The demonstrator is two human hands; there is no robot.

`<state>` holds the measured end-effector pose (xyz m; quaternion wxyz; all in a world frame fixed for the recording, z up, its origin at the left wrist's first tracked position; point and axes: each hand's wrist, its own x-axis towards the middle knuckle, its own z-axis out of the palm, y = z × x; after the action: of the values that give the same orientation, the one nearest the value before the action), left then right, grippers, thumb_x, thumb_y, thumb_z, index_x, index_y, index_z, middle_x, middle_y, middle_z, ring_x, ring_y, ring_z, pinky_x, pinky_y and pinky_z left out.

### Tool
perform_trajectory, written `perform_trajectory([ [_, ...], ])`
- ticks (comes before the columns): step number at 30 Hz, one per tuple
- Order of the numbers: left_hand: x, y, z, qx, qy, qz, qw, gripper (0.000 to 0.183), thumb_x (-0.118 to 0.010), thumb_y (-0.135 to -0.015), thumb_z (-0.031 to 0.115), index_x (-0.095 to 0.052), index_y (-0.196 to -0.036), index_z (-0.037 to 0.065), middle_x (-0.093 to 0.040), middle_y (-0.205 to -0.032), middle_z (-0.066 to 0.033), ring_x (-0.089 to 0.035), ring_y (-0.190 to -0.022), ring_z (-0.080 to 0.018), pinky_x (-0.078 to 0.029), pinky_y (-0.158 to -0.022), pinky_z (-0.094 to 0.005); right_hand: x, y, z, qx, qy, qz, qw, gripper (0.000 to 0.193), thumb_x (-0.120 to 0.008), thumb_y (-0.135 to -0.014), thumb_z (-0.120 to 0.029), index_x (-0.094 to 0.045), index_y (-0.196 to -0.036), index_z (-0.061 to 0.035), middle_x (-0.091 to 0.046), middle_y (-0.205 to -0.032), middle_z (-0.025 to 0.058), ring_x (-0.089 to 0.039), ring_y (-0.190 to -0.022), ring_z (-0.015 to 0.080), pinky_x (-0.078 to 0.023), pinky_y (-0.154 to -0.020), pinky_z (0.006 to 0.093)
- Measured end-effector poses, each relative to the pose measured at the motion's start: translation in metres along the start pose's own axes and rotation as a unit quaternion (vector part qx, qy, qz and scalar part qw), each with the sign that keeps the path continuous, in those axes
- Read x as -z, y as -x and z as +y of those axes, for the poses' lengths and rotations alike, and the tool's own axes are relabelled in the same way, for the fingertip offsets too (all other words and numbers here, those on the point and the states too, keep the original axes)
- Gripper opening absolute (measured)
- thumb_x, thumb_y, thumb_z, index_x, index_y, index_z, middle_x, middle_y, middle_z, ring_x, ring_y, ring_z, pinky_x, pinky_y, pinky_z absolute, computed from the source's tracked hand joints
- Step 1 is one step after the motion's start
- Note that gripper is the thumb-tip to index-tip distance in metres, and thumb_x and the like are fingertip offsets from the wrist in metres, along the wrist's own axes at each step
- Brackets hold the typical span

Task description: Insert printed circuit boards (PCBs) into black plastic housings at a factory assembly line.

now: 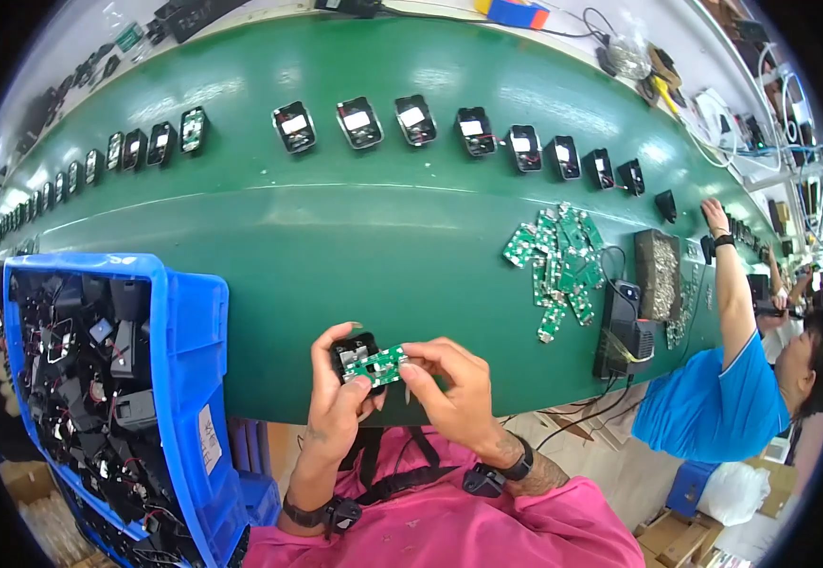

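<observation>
- The blue plastic crate (159, 303) at the left is filled with black housings (132, 348), among which thin wires are seen.
- The green circuit board (385, 365), dotted with pale components, is held above the surface (364, 256), across an open black housing (342, 350); whether it is seated cannot be told.
- The housing is cradled by the left hand (334, 402), its thumb laid on the board.
- The board's right end is pinched by the right hand (457, 390).

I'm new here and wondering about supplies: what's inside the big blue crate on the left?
In the blue crate, black casings show, heaped at odd angles. Whatever lies beneath the top pieces is covered, as is the bottom.
</observation>
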<state>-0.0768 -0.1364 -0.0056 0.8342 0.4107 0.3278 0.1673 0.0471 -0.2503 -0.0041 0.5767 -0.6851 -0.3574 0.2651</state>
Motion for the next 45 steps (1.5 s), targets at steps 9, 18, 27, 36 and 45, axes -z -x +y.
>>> perform_trajectory([
  [9,-0.007,-0.002,0.0,-0.009,0.009,-0.061,0.998,0.071,-0.059,-0.082,0.009,-0.026,-0.145,0.01,-0.056,-0.1,-0.0095,-0.055,-0.069,-0.0107,-0.042,-0.055,-0.02,-0.005,0.001,0.004,-0.141,-0.213,0.041,0.966,0.016,-0.062,-0.092,0.002,-0.059,-0.107,0.0043,-0.065,-0.082,0.0075,-0.063,-0.064,0.0119,-0.052,-0.057,0.0246],
  [18,-0.003,0.003,-0.001,-0.052,-0.131,-0.004,0.99,0.063,-0.047,-0.089,0.001,-0.021,-0.146,0.008,-0.056,-0.102,-0.009,-0.054,-0.074,-0.0081,-0.043,-0.059,-0.0209,0.0,-0.009,-0.025,0.047,0.039,-0.012,0.998,0.014,-0.065,-0.087,0.005,-0.068,-0.1,0.0046,-0.064,-0.08,0.0071,-0.059,-0.061,0.0085,-0.046,-0.051,0.0211],
  [27,-0.005,0.0,0.001,-0.076,-0.196,-0.049,0.977,0.057,-0.049,-0.091,0.006,-0.022,-0.142,0.003,-0.054,-0.112,-0.0157,-0.057,-0.093,-0.0188,-0.048,-0.085,-0.0353,-0.006,-0.009,-0.026,-0.191,-0.229,-0.077,0.951,0.01,-0.062,-0.093,-0.002,-0.068,-0.099,0.005,-0.064,-0.075,0.0047,-0.057,-0.054,0.0062,-0.042,-0.044,0.0204],
  [36,-0.006,0.003,0.013,-0.108,-0.194,-0.017,0.975,0.062,-0.047,-0.087,0.001,-0.022,-0.143,0.003,-0.053,-0.113,-0.0169,-0.057,-0.098,-0.023,-0.045,-0.09,-0.0369,-0.006,-0.02,-0.027,0.131,0.12,-0.003,0.984,0.003,-0.066,-0.086,0.0,-0.067,-0.087,0.0023,-0.064,-0.069,0.0077,-0.057,-0.05,0.0127,-0.041,-0.045,0.0253],
  [45,-0.004,0.009,0.025,-0.143,-0.247,-0.048,0.957,0.066,-0.047,-0.082,-0.002,-0.023,-0.144,0.003,-0.051,-0.118,-0.0207,-0.056,-0.102,-0.0296,-0.043,-0.093,-0.0392,0.014,-0.038,-0.043,0.04,0.108,-0.193,0.974,0.003,-0.067,-0.08,-0.002,-0.065,-0.079,0.0003,-0.062,-0.067,0.0117,-0.059,-0.052,0.0231,-0.044,-0.047,0.0327],
])
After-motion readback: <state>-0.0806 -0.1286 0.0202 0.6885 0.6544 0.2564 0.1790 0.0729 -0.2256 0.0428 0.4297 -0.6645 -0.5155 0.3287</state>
